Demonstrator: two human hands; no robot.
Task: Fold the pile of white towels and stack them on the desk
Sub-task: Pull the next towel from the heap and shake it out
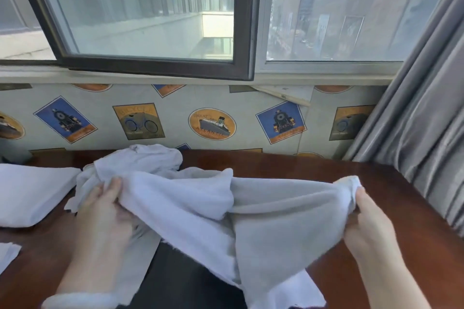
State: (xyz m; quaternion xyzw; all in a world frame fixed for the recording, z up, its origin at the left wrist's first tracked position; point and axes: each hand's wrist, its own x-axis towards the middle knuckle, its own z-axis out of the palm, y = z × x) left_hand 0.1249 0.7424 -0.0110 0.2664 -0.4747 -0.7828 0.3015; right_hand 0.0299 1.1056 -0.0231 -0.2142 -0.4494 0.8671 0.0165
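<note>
Holding white towel (263, 221) between left hand (105, 211) and right hand (369, 223)

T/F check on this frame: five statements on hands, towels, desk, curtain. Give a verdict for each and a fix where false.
1. The left hand and the right hand both have a grip on the same white towel. True.
2. That towel is already folded into a neat square. False: it hangs loose and creased between the hands.
3. A crumpled pile of white cloth lies on the desk beyond the left hand. True.
4. The curtain hangs at the left of the window. False: it hangs at the right.
5. A flat towel lies on the desk at the left. True.
</note>
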